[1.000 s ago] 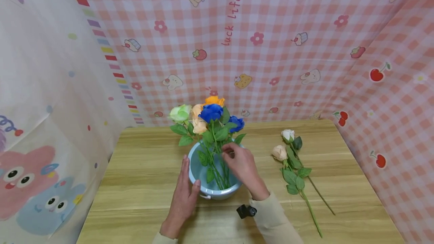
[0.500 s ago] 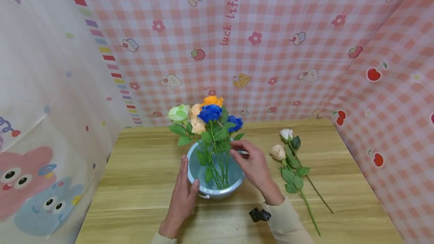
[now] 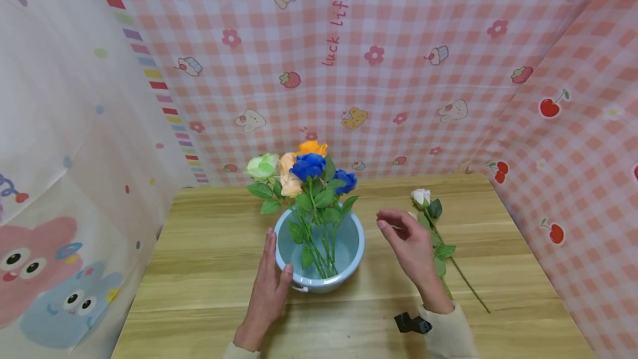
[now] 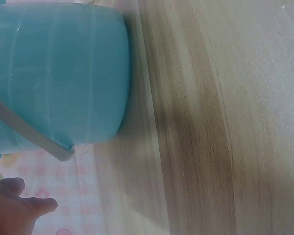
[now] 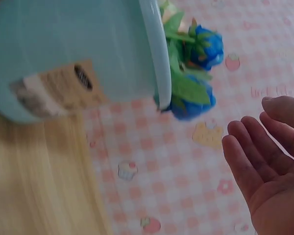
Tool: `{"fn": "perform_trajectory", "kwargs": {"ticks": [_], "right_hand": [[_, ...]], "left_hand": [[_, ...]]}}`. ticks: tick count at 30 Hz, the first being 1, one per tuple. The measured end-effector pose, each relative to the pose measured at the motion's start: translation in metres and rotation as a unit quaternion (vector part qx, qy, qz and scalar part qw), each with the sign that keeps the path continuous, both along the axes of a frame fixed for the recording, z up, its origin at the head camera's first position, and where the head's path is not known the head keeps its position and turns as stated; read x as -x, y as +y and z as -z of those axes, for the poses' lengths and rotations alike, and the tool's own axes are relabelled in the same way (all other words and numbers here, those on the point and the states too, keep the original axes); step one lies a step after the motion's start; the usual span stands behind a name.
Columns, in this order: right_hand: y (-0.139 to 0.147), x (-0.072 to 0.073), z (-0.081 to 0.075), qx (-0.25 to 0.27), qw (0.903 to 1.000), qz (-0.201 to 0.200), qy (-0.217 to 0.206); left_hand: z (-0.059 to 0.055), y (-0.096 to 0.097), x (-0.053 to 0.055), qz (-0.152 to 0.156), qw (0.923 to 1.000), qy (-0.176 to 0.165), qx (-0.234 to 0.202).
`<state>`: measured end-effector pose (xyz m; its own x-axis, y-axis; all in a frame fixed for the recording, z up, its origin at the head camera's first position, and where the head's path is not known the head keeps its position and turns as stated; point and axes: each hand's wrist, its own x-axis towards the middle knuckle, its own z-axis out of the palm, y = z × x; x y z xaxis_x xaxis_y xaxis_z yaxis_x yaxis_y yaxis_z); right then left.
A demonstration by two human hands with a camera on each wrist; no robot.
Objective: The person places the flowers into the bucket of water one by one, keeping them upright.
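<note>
A light blue bucket (image 3: pixel 360 248) stands on the table with several artificial roses in it: a blue rose (image 3: pixel 308 167), a second blue rose (image 3: pixel 346 181), an orange rose (image 3: pixel 313 149), a pale green rose (image 3: pixel 262 165) and peach ones. Against the bucket's left side rests my left hand (image 3: pixel 269 287), fingers straight along the wall. My right hand (image 3: pixel 410 242) is in the air between the bucket and the loose flowers, holding nothing, its fingers loosely bent. Behind it lies a white rose (image 3: pixel 421 197); a peach rose beside that one is mostly hidden by the hand.
The wooden table (image 3: pixel 209 270) ends at a pink checked cloth (image 3: pixel 418 21) hung behind it. A white printed cloth (image 3: pixel 75 98) hangs on the left. The bucket's handle (image 4: pixel 29 132) hangs down its side, and a label (image 5: pixel 59 90) shows in the right wrist view.
My right hand has come away from the stems in the bucket and moved right, now covering much of the loose peach rose. The left hand stays at the bucket.
</note>
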<state>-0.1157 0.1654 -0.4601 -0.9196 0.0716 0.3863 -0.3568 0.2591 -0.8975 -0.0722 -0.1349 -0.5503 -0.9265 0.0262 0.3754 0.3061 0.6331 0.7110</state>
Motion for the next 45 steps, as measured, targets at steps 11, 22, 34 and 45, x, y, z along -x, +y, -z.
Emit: {"fn": "perform_trajectory", "kwargs": {"ticks": [11, 22, 34, 45], "right_hand": [[0.056, -0.005, 0.017, 0.017, 0.9962, 0.074, -0.043], [0.106, -0.008, 0.039, 0.026, 0.9858, 0.146, -0.078], [0.154, -0.018, 0.064, -0.046, 0.9785, 0.137, -0.147], [0.174, -0.026, 0.095, -0.086, 0.9643, 0.107, -0.226]], "left_hand": [[0.000, 0.001, -0.001, -0.008, 1.0000, -0.002, 0.004], [0.001, 0.001, 0.000, -0.003, 0.9999, 0.013, -0.005], [0.000, 0.001, 0.000, -0.003, 0.9999, 0.013, -0.005], [-0.001, 0.002, -0.001, -0.002, 0.9999, 0.002, -0.011]]}}
